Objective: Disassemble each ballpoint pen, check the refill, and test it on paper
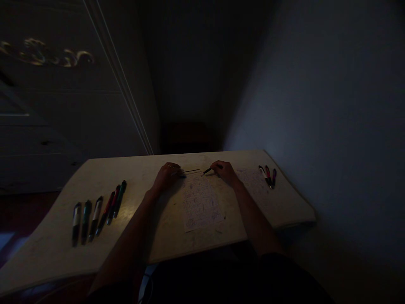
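My left hand (167, 175) is closed at the far part of the table, with a thin dark stick (191, 170), like a pen refill, reaching right from its fingertips. A small dark piece (182, 176) shows just under those fingers; its kind is too dim to tell. Across from it, my right hand (224, 170) pinches a short black pen part (207, 171) that points left. Between and below both hands lies a sheet of paper (202, 202) covered with scribbles.
Several pens (95, 218) lie in a row on the left of the table (136, 232). Three more pens (267, 177) rest at the right beside another scribbled sheet (253, 179). A wall (332, 126) stands close on the right, a pale cabinet (63, 105) on the left.
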A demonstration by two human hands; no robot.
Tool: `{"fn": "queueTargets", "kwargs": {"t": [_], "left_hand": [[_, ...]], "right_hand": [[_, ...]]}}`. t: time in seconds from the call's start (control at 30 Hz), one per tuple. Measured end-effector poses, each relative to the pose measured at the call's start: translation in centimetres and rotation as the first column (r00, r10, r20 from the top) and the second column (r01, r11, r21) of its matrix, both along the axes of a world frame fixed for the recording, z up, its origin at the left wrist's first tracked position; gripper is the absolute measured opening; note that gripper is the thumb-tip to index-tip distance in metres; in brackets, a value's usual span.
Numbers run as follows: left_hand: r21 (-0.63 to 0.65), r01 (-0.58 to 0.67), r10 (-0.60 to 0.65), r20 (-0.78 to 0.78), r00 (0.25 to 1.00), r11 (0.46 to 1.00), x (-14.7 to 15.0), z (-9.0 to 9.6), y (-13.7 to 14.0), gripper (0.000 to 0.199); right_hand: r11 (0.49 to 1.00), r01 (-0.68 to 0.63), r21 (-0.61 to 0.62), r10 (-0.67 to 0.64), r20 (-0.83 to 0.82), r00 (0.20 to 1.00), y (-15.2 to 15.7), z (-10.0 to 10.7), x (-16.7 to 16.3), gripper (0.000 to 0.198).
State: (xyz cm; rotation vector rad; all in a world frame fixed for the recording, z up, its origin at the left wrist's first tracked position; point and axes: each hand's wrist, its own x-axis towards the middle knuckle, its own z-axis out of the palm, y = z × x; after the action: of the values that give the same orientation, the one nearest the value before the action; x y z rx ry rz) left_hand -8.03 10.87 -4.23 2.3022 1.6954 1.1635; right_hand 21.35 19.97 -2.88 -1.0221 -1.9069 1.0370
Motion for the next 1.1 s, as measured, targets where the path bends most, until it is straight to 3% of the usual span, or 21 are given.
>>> {"fn": "queueTargets", "kwargs": {"t": [0.43,0.57,0.77,0.97,1.1], "left_hand": [[-0.118,0.049,-0.047,0.016,0.999,0.992,0.4,0.4,-0.1,0.033],[-0.028,0.019,-0.018,0.067,0.998,0.999,0.9,0.9,-0.5,0.028],[0.126,0.114,-0.118,0.023,0.993,0.985,3.3,1.8,-1.7,0.046],[0.202,0.117,-0.119,-0.005,0.993,0.972,4.8,1.5,-2.3,0.024],[0.254,0.075,-0.080,0.011,0.997,0.964,5.0,1.5,-2.3,0.021]], "right_hand": [[0.981,0.087,-0.175,-0.117,-0.167,0.979,-1.0,0.4,-1.3,0.056],[0.975,0.110,-0.191,-0.144,-0.174,0.974,-1.9,0.5,-2.5,0.061],[0.975,0.092,-0.201,-0.125,-0.160,0.979,-4.0,0.7,-4.4,0.064],[0.981,0.052,-0.184,-0.080,-0.151,0.985,-5.1,0.7,-4.7,0.066],[0.991,0.026,-0.135,-0.046,-0.146,0.988,-5.0,0.5,-4.6,0.068]]}}
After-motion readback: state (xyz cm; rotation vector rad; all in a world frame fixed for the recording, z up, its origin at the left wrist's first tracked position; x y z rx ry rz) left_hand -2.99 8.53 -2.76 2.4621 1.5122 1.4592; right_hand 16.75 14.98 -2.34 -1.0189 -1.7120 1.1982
